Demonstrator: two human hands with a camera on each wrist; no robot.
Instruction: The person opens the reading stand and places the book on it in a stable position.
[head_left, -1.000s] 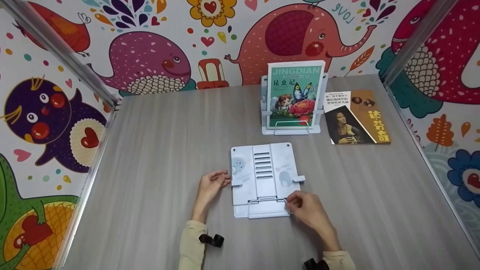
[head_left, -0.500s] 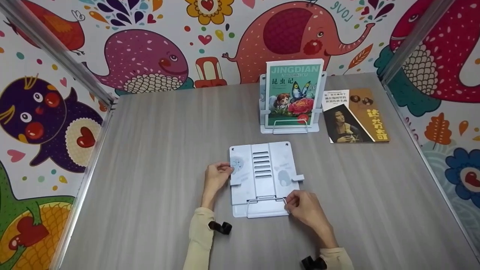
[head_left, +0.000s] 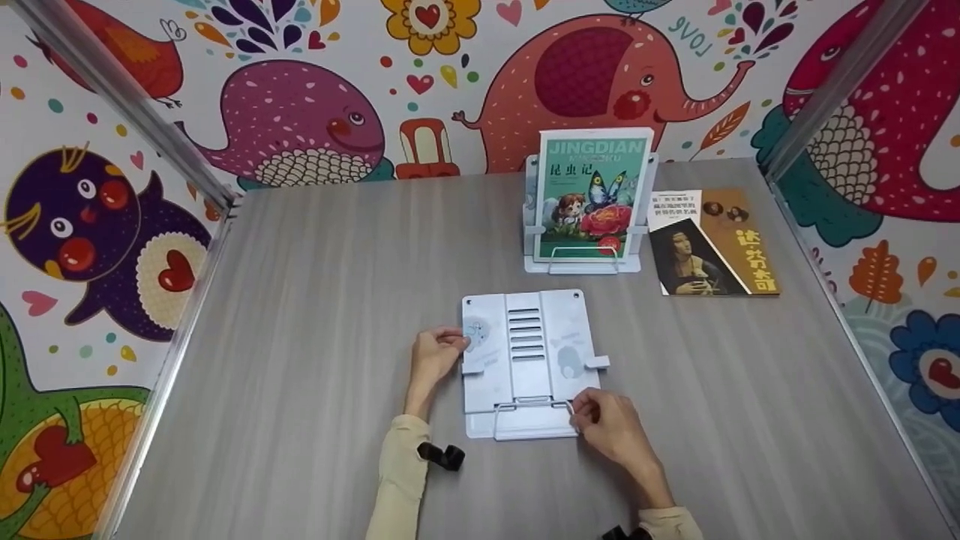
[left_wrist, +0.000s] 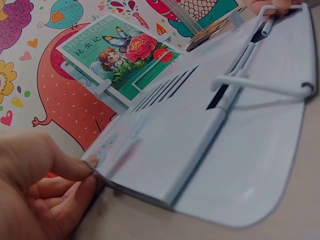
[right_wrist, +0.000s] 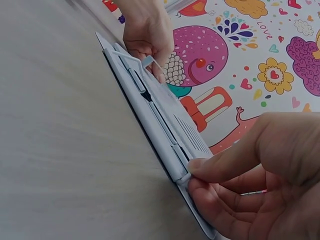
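A white book stand [head_left: 531,375] with a slotted middle panel lies folded nearly flat on the table. My left hand [head_left: 435,360] pinches its left edge, thumb on top and fingers curled beneath, as the left wrist view shows. At the stand's lower right, my right hand [head_left: 615,431] pinches the side of the wire page holder [left_wrist: 265,86] between thumb and forefinger. The wire loop lies over the front ledge [left_wrist: 240,185]. A small side clip [head_left: 598,363] sticks out from the right edge.
Behind it, a second white stand [head_left: 531,251] holds a green book [head_left: 592,195] upright. To its right lies a brown and white book [head_left: 712,247] on the grey wood-grain table [head_left: 322,300]. Cartoon-printed walls [head_left: 300,120] with metal posts enclose the table.
My left hand has moved slightly up and right, from beside the stand's left clip to a pinch on the panel's left edge. The right hand stays at the wire.
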